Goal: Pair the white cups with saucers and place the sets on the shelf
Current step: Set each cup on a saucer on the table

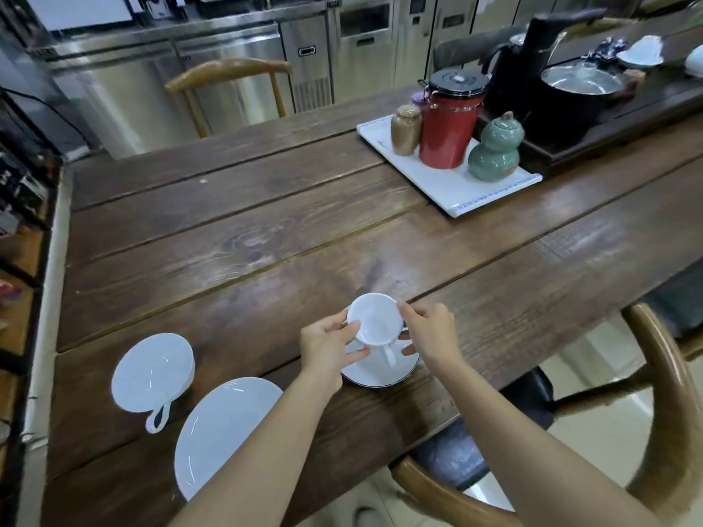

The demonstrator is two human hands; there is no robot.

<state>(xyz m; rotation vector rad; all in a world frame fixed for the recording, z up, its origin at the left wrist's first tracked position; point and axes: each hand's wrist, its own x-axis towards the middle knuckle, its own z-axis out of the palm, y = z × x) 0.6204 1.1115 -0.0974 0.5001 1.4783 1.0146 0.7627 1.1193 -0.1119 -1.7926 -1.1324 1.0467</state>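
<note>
A white cup (376,319) stands on a white saucer (374,372) near the table's front edge, its handle pointing toward me. My left hand (329,346) grips the cup's left side and my right hand (428,336) grips its right side and rim. To the left, a second white cup (152,372) sits on the wooden table (247,230), handle toward me. Beside it lies a second white saucer (224,427), partly covered by my left forearm.
A white tray (452,188) at the back right carries a red canister (450,119), a brown jar (406,130) and a green gourd jar (493,148). A dark tea tray with a kettle (578,93) lies beyond. Wooden chairs stand at right (662,393) and behind (228,76). A dark shelf unit (23,207) runs along the left.
</note>
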